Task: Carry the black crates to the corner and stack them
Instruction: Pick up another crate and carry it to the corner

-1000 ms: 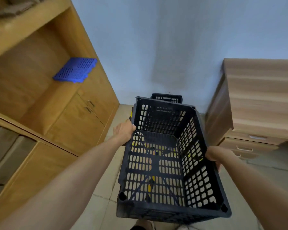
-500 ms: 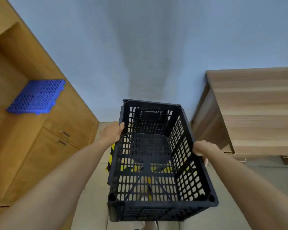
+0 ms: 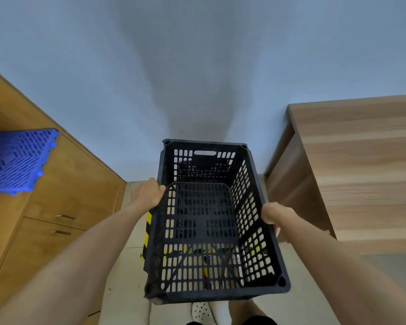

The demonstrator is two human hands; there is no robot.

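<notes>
I hold an empty black perforated crate (image 3: 209,221) in front of me, above the floor, its long axis pointing at the wall. My left hand (image 3: 148,193) grips its left rim. On the right rim sits my right hand (image 3: 271,214), fingers curled over the edge. Through the crate's far wall slots a dark shape shows, which may be another black crate (image 3: 204,167) on the floor by the wall; it is mostly hidden.
A wooden cabinet (image 3: 63,195) with drawers lines the left, with a blue perforated panel (image 3: 17,160) on its ledge. On the right stands a wooden desk (image 3: 352,174). Yellow-black tape (image 3: 148,228) marks the floor. The pale blue wall (image 3: 197,66) is close ahead.
I have walked closer to the wall between cabinet and desk. The crate stays in both hands. The crate seen earlier on the floor ahead is now hidden behind the carried one.
</notes>
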